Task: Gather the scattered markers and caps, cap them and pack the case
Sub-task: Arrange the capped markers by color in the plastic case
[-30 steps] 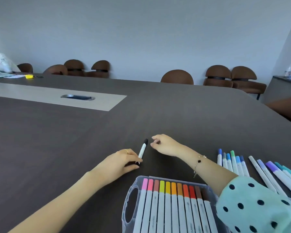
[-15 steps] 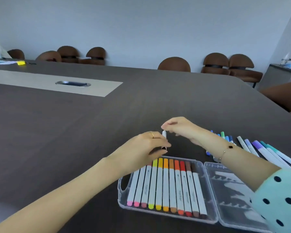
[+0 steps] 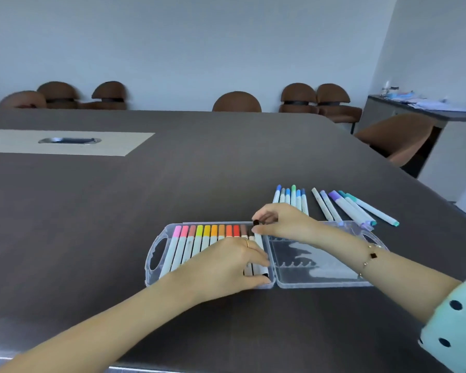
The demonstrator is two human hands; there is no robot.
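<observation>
A clear plastic marker case [image 3: 156, 254] lies open on the dark table. Its left half holds a row of capped markers [image 3: 199, 238] from pink through orange and red to brown. A black marker [image 3: 259, 243] lies at the right end of that row. My right hand [image 3: 283, 222] pinches its far black cap. My left hand [image 3: 226, 265] holds its near end, fingers curled over the neighbouring markers. The case's right half [image 3: 318, 262] has bare slots. Loose capped blue, green and purple markers [image 3: 334, 205] lie on the table beyond the case.
Brown chairs [image 3: 237, 102] ring the table's far side and another chair [image 3: 396, 135] stands at the right edge. A pale inlay with a metal cable port [image 3: 69, 140] lies far left. A side cabinet [image 3: 420, 109] with papers stands at the right wall.
Both hands lifted the black marker off the table, brought it over the case and lowered it into the right end of the row. The view shifted so the whole open case shows.
</observation>
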